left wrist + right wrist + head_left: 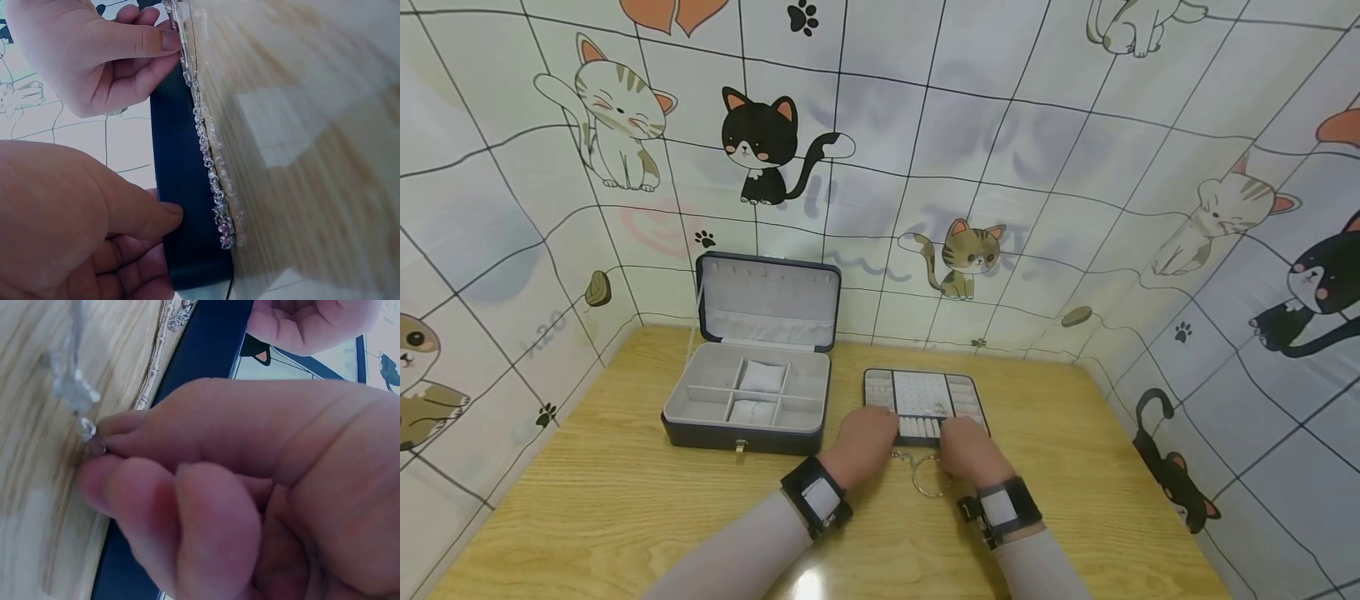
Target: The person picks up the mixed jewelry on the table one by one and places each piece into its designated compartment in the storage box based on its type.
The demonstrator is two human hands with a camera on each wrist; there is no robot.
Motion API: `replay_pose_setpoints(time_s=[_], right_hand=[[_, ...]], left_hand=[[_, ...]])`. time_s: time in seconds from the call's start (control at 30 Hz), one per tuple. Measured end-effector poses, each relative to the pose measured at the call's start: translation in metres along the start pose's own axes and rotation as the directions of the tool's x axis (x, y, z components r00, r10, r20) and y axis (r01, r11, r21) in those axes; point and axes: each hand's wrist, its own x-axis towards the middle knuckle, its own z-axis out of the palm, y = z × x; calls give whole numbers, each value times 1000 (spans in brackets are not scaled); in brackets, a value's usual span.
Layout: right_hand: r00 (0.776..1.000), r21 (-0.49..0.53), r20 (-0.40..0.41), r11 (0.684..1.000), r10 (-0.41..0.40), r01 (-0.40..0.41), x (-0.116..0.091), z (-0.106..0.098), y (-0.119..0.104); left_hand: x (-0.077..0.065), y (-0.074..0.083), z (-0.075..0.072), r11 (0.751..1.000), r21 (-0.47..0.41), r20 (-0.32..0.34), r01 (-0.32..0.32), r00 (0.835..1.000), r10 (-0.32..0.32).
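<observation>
At the front wall of a dark-edged jewelry tray [917, 442], my left hand [865, 446] grips the left corner. In the left wrist view its thumb [150, 212] lies on the dark outer wall, with fingers curled over the other side. A bracelet [206, 150] of clear stones, pink ones at one end, runs along the base of that wall. My right hand [973, 450] is by the tray's right front; in the right wrist view its thumb and forefinger pinch the bracelet's end [87, 428]. The head view shows a thin loop [928, 482] between the hands.
Left of the tray stands an open jewelry box [745, 437], its lid [767, 304] raised and two pale cushions in its compartments. Both stand on a wooden table [1037, 400]. Cat-print cloth [880, 208] hangs close behind and along both sides.
</observation>
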Motion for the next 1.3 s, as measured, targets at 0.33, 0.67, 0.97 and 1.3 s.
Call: replay_pose_setpoints(time_s=[0.33,0.67,0.97,1.3], right_hand=[[997,154,78,988,-8,-5,2,0,9],[993,259,75,964,-88,66,5,-1,21],[997,360,64,932,-53,26,6,-5,20],[995,419,-69,903,-75,97,10,-1,18]], left_hand=[[-1,-1,-1,1000,-17,-4,-2,1000,2],[-1,0,-6,1000,-10,23,1,1000,-1],[-6,-3,-13,994,-107,-11,-21,1000,20],[-9,-11,-28,975,-211,-43,-65,997,57]])
